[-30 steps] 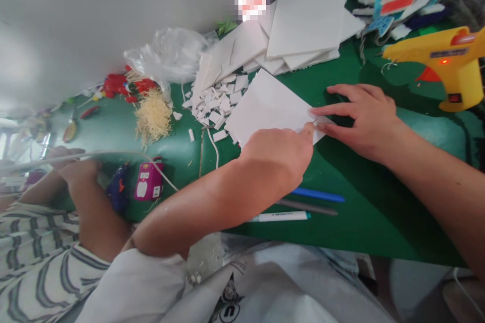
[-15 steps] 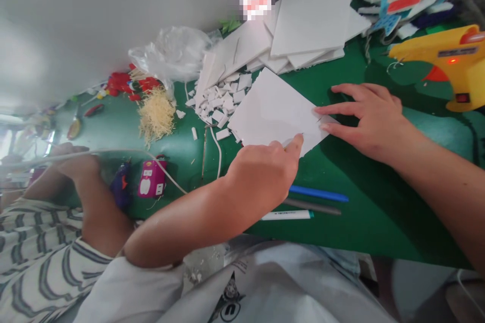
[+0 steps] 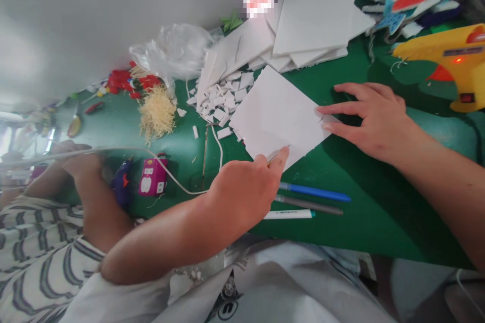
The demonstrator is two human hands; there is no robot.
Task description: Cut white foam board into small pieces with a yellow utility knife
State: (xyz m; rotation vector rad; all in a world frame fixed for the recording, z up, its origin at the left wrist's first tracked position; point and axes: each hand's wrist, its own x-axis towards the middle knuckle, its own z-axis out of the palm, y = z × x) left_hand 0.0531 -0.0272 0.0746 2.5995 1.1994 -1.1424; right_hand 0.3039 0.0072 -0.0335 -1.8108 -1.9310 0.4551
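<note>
A square white foam board (image 3: 273, 110) lies at an angle on the green table. My left hand (image 3: 250, 186) is closed around a slim blade (image 3: 273, 157), mostly hidden by the fingers, its index finger pressing along it near the board's front edge. A short dark line marks the board near its right corner. There my right hand (image 3: 373, 118) is spread, index fingertip and thumb resting on the board and the other fingers over the table.
White foam scraps (image 3: 223, 98) and stacked white boards (image 3: 316, 12) sit behind. A yellow glue gun (image 3: 447, 55) stands right, its light red. Nearer me lie a blue pen (image 3: 318, 192), a grey pen (image 3: 312, 205) and a white marker (image 3: 290, 215). Another person's arm (image 3: 89, 181) is at left.
My left hand has slid down and left along the board, from its right corner toward the front edge, uncovering a dark line there. My right hand keeps its place on the board.
</note>
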